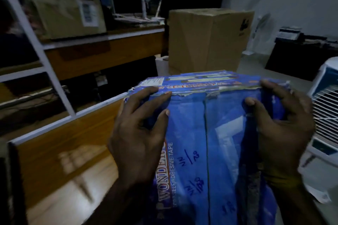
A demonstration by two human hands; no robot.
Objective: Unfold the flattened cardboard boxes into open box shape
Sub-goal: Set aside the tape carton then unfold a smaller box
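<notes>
**Blue box in hand, not yet opened out**

A brown carton (208, 42) already stands upright at the back. The blue cardboard box (206, 133), printed for adhesive tape, is held in front of the person, seemingly still flat. The left hand (139, 133) and right hand (281, 128) each grip clamped on a side near its torn top edge. Judging by this, spreading the walls remains.

L hand (139, 131) & R hand (281, 126) both up front, fingers (159, 93) curled, gripping.

two bare hands (139, 133), no sleeves or rings visible.
</notes>
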